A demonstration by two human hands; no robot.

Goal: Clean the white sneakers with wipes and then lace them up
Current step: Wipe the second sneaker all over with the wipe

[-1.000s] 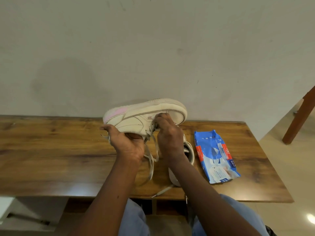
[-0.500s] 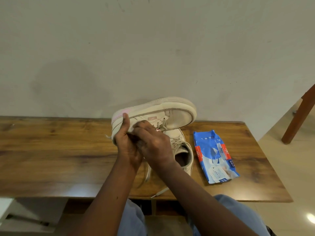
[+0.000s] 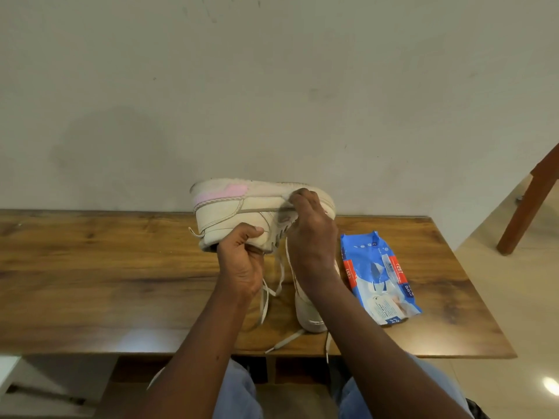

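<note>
I hold one white sneaker [image 3: 230, 210] with a pink heel patch on its side above the wooden table [image 3: 90, 267], heel to the left. My left hand [image 3: 242, 261] grips its collar from below, thumb on the side panel. My right hand [image 3: 311, 234] curls its fingers over the front half by the lacing, hiding the toe; whether a wipe lies under those fingers I cannot tell. Loose laces [image 3: 266, 297] dangle from the shoe. The second white sneaker [image 3: 308, 313] stands on the table, partly hidden by my right forearm. The blue wipes pack [image 3: 378, 276] lies to its right.
The table backs onto a plain wall. A brown wooden furniture leg [image 3: 529, 207] stands on the tiled floor beyond the table's right end. My knees in blue trousers [image 3: 236, 394] are under the front edge.
The sneaker has been turned and shifted left, so its pink heel side shows more. My right hand moved from the heel side to the front half. My left hand now grips from below.
</note>
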